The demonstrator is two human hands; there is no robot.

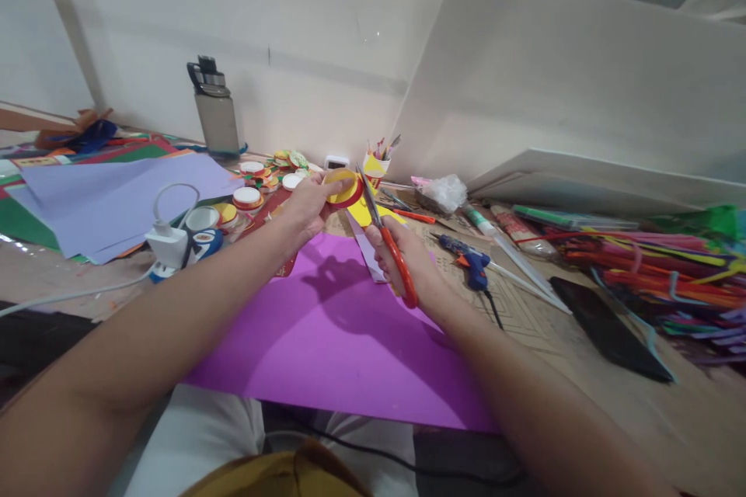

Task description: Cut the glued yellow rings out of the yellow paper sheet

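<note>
My left hand grips a round yellow piece with a red rim, like a shallow lid, held up over the work area. My right hand is closed round the red-orange handles of a pair of scissors. The scissor blades point up and lie close against the right edge of the round piece; whether they touch it I cannot tell. Bright yellow paper shows just below the blades. Under both hands spreads a purple sheet, with their shadows on it.
Left are several round lids, a white plug adapter, lilac paper and a bottle. A cup of pens stands behind. Right lie a blue glue gun, a black phone and colourful pipe cleaners.
</note>
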